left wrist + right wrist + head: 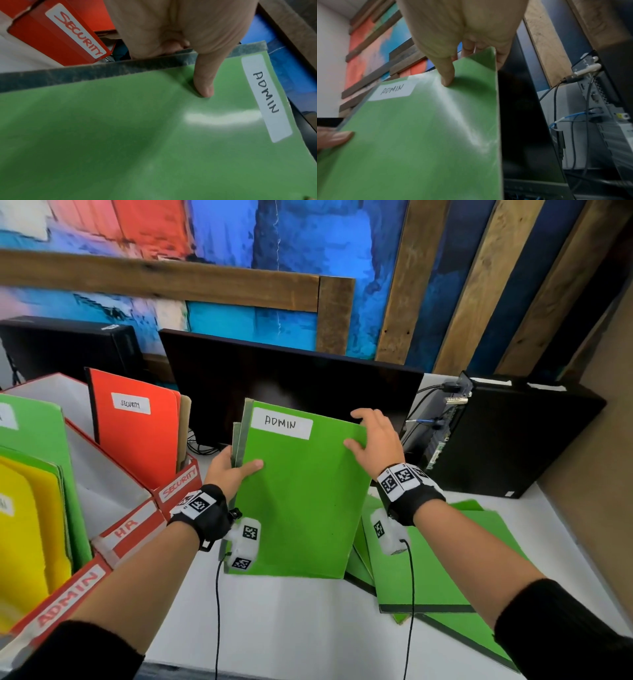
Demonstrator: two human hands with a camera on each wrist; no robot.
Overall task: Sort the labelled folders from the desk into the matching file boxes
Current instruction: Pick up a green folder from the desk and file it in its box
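- Both grips, left hand (pixel 228 470) and right hand (pixel 376 440), clamp the green ADMIN folder (pixel 301 494).
- SECURITY box (pixel 178 484) holds a red folder (pixel 137 422).
- ADMIN box (pixel 68 594) holds yellow folders (pixel 24 535).

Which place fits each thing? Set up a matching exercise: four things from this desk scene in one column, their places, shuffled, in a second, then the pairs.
Things
1. ADMIN folder
2. SECURITY folder
3. yellow folder
4. loose green folders

Places
A. flat on the desk
B. in the ADMIN box
C. between left hand and right hand
D. in the SECURITY box

Pairs: 1-C, 2-D, 3-B, 4-A
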